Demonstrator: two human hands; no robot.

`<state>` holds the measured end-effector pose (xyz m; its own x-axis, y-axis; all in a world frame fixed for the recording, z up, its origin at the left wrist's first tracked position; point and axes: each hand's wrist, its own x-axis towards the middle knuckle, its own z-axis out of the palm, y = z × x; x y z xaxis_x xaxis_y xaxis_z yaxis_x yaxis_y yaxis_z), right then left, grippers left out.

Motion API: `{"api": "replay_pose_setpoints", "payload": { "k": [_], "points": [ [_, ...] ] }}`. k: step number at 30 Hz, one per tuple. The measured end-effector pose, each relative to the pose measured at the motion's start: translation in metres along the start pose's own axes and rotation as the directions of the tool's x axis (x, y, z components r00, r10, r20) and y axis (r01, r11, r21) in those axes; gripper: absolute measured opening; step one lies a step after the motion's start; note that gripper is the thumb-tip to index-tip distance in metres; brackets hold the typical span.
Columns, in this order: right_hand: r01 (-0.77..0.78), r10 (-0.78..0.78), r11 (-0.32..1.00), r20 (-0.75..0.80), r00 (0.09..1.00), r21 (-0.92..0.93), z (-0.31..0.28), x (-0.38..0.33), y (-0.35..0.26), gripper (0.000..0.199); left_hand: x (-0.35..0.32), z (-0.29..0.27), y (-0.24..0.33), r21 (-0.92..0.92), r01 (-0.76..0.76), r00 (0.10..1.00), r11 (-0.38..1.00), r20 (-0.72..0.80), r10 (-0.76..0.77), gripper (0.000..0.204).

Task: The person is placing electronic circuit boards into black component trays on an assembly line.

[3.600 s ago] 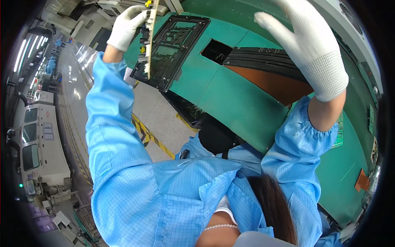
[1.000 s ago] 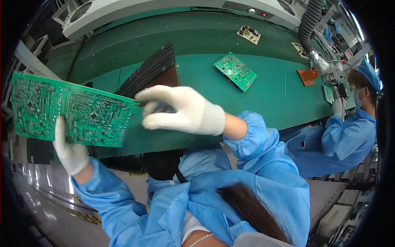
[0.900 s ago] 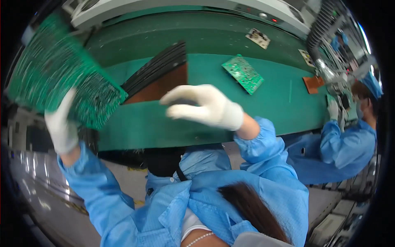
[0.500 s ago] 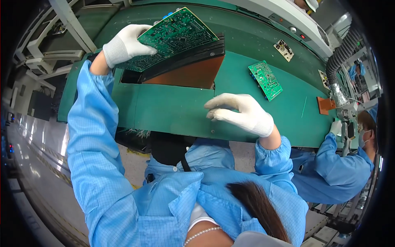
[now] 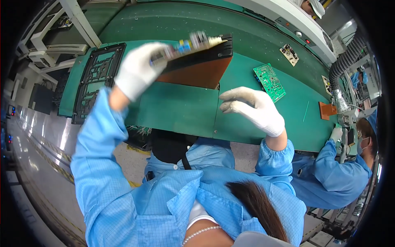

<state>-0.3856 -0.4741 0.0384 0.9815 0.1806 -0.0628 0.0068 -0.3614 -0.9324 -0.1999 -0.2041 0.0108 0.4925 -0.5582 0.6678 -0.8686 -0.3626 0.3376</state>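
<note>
My left hand (image 5: 144, 68), in a white glove, grips one end of a circuit board (image 5: 190, 46). The board is now seen nearly edge-on, with blue, yellow and white components along its upper side. It is over the black top of a wedge-shaped stand with a brown side (image 5: 197, 73); whether it touches is unclear. Gloved as well, my right hand (image 5: 255, 108) hovers above the green bench, holding nothing, thumb and fingers apart. Just beyond it lies another green circuit board (image 5: 270, 81), solder side up.
A black slotted frame (image 5: 98, 78) lies at the bench's left end. Small boards (image 5: 289, 55) sit on the green belt (image 5: 177, 20) behind. At right are an orange-brown block (image 5: 327, 110), a flexible duct (image 5: 345, 57) and a co-worker in blue (image 5: 333, 173).
My left hand has moved right and tipped the board from showing its green underside to nearly edge-on. The black frame has come into view. My right hand has shifted slightly right.
</note>
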Motion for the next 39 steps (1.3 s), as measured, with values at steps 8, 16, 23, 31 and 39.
{"api": "replay_pose_setpoints", "payload": {
  "k": [8, 16, 23, 31, 39],
  "points": [
    [0.218, -0.232, 0.972, -0.246, 0.941, -0.083, -0.018, 0.011, -0.031, 0.030, -0.046, -0.050, 0.040, 0.023, 0.388, 0.906, 0.921, -0.193, -0.377, 0.034],
    [0.803, -0.905, 0.392, -0.032, 0.424, -0.448, 0.028, 0.111, -0.097, 0.049, 0.015, -0.064, 0.034, -0.855, 0.049, 0.834, 0.517, -0.250, -0.492, 0.027],
    [0.406, -0.773, 0.473, -0.147, 0.618, -0.782, -0.023, 0.122, -0.134, 0.042, 0.018, -0.066, -0.022, -0.994, -0.063, 0.858, 0.088, -0.099, -0.503, 0.054],
    [0.196, -0.690, 0.017, 0.131, 0.712, -0.980, -0.043, 0.152, -0.118, 0.033, 0.036, -0.051, -0.078, -0.708, 0.149, 0.922, 0.691, -0.154, -0.356, 0.061],
    [-0.113, -0.597, 0.084, -0.141, 0.790, -0.990, -0.074, 0.251, -0.029, 0.036, 0.067, 0.033, -0.095, -0.627, 0.206, 0.648, 0.751, -0.488, -0.585, 0.031]
  ]
}}
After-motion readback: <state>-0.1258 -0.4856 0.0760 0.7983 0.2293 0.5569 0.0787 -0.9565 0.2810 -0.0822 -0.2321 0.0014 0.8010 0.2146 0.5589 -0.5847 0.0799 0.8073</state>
